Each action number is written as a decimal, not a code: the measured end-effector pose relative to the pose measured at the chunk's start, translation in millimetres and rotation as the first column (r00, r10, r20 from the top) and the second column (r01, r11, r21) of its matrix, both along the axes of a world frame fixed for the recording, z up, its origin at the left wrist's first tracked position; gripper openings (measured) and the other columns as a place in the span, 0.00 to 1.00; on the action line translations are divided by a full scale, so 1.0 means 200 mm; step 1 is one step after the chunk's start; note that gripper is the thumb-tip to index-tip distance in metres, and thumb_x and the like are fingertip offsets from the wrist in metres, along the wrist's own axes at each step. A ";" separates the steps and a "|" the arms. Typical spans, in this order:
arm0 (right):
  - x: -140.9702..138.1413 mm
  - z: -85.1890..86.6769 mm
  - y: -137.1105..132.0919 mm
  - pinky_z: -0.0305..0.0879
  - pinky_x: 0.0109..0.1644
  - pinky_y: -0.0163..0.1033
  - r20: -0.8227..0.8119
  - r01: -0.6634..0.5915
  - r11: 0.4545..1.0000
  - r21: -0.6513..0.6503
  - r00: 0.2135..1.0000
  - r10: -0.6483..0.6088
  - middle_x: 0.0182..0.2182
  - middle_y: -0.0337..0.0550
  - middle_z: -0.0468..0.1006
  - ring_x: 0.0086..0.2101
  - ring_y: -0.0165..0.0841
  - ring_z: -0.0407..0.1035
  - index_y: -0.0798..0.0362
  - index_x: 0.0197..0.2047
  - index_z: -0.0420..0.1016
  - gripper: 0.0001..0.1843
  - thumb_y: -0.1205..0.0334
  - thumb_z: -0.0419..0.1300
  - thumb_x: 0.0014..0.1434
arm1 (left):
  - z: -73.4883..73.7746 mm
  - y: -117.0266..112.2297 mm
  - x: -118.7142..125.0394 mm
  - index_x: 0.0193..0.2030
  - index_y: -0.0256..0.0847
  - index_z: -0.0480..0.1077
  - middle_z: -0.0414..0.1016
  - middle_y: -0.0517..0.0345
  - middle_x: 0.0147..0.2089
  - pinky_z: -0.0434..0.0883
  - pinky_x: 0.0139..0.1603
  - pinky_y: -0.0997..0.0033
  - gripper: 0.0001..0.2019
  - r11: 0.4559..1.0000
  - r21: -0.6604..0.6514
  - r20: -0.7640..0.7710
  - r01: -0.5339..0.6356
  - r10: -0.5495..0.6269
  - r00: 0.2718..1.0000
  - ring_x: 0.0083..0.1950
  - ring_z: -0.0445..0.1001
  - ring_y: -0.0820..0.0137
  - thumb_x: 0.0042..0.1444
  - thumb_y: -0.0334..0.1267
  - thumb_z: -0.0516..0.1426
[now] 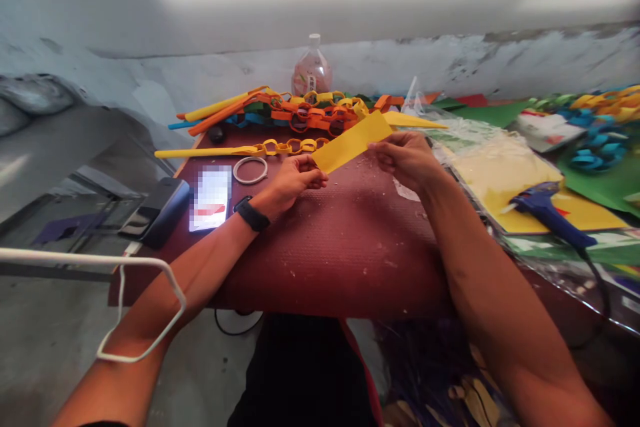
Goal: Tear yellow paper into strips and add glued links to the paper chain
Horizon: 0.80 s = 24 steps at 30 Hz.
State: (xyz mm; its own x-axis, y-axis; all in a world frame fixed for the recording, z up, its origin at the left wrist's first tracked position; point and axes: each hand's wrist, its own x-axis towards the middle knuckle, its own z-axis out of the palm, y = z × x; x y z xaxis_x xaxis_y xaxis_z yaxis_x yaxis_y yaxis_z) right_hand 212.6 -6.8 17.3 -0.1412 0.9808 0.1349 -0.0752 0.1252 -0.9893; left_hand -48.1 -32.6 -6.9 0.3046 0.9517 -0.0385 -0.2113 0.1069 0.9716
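Note:
A flat yellow paper strip (354, 141) is stretched between my two hands above the red-brown table (320, 260). My left hand (295, 180), with a dark band on its wrist, pinches the strip's lower left end. At the upper right end, my right hand (403, 155) grips it between thumb and fingers. Just beyond the strip lies a yellow paper chain (283, 146) with a long straight tail. Farther back, orange paper chains (320, 113) are heaped together with yellow, blue and green ones.
A lit phone (211, 199) and a coiled white cable (250, 171) lie on the left. A clear bottle (312, 70) stands at the back wall. To the right, a blue glue gun (550, 213) rests on yellow paper sheets (500, 180). A white frame (90, 258) crosses the lower left.

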 end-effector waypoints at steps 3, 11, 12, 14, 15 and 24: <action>0.04 0.01 0.02 0.47 0.20 0.35 -0.030 0.045 0.999 0.029 0.999 -0.044 0.19 0.32 0.62 0.21 0.23 0.51 0.50 0.24 0.70 0.25 0.57 0.85 0.48 | 0.03 -0.02 0.00 0.35 0.35 0.75 0.79 0.57 0.33 0.73 0.36 0.73 0.10 0.999 -0.054 0.005 -0.008 0.008 1.000 0.30 0.77 0.77 0.51 0.22 0.68; 0.17 0.02 0.06 0.44 0.25 0.40 -0.113 0.231 0.971 0.067 0.968 -0.222 0.21 0.33 0.63 0.25 0.27 0.51 0.47 0.28 0.73 0.20 0.56 0.82 0.53 | 0.08 -0.01 0.00 0.38 0.34 0.75 0.78 0.59 0.31 0.67 0.32 0.75 0.11 0.985 -0.150 -0.009 -0.085 0.085 0.996 0.27 0.72 0.79 0.55 0.15 0.61; 0.17 0.03 0.06 0.44 0.26 0.40 -0.136 0.248 0.967 0.063 0.962 -0.238 0.21 0.33 0.64 0.25 0.26 0.51 0.47 0.28 0.73 0.20 0.57 0.82 0.53 | 0.08 -0.01 0.00 0.38 0.34 0.75 0.78 0.58 0.31 0.68 0.32 0.75 0.11 0.982 -0.164 0.007 -0.090 0.092 0.996 0.27 0.72 0.79 0.55 0.15 0.61; 0.16 0.03 0.05 0.46 0.25 0.39 -0.156 0.237 0.970 0.055 0.962 -0.226 0.22 0.33 0.66 0.24 0.26 0.52 0.48 0.28 0.73 0.20 0.57 0.81 0.50 | 0.08 0.00 -0.01 0.39 0.34 0.76 0.79 0.57 0.31 0.70 0.34 0.75 0.12 0.979 -0.186 0.061 -0.081 0.094 0.994 0.28 0.74 0.78 0.55 0.15 0.61; 0.13 0.03 0.04 0.48 0.24 0.38 -0.145 0.205 0.977 0.049 0.970 -0.196 0.22 0.33 0.68 0.24 0.25 0.53 0.48 0.29 0.75 0.18 0.56 0.81 0.49 | 0.08 0.00 -0.02 0.40 0.34 0.76 0.80 0.56 0.32 0.71 0.35 0.74 0.12 0.979 -0.195 0.093 -0.065 0.085 0.992 0.29 0.74 0.77 0.54 0.16 0.62; -0.15 -0.04 -0.06 0.71 0.24 0.32 -0.065 -0.258 0.966 -0.010 0.964 0.257 0.30 0.40 0.78 0.27 0.26 0.68 0.54 0.37 0.81 0.28 0.49 0.87 0.43 | 0.07 -0.04 -0.01 0.48 0.35 0.76 0.81 0.56 0.36 0.75 0.39 0.73 0.19 0.959 -0.212 0.214 0.187 -0.141 0.967 0.32 0.77 0.76 0.48 0.21 0.69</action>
